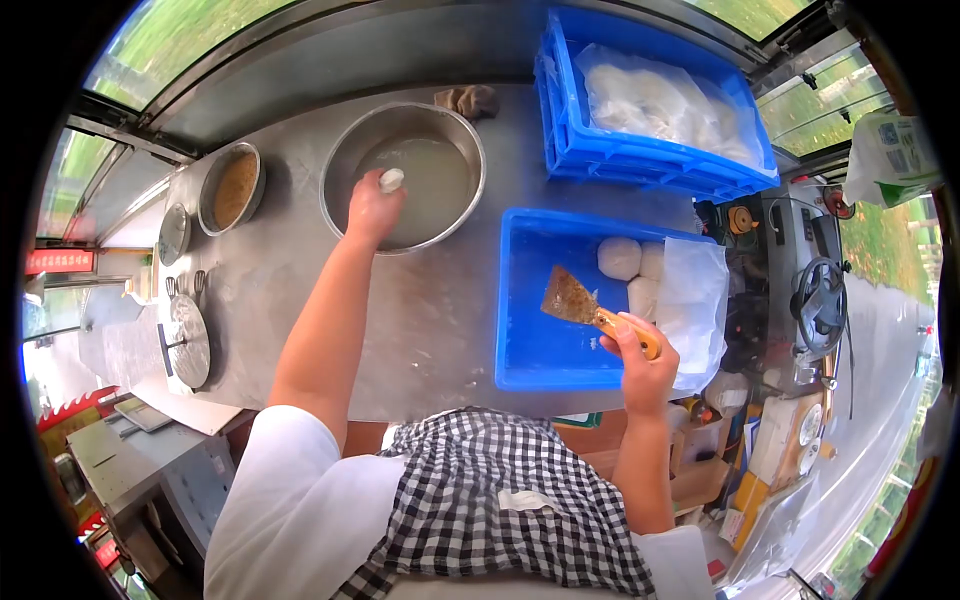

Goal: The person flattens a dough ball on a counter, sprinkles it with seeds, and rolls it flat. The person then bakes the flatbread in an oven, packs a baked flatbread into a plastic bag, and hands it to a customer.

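My left hand (375, 209) is over the large metal bowl (330, 185), its fingers closed around a small whitish lump (391, 180) that looks like dough. Cloudy pale liquid (430, 175) covers the bottom of that bowl. In my right hand (647, 365) is a scraper (575, 299) with a wooden handle and a stained, flat metal blade. The blade hangs above a blue tray (540, 345), pointing left. Several round dough balls (619, 258) sit in the tray's right part, some under a translucent plastic sheet (692, 300).
Stacked blue crates (650, 150) at the back right hold plastic-covered dough. A brown cloth (467, 100) lies behind the bowl. To the left are a smaller bowl with brown contents (236, 190), a metal lid (174, 234) and a round metal plate (188, 345). A steering wheel (820, 303) is far right.
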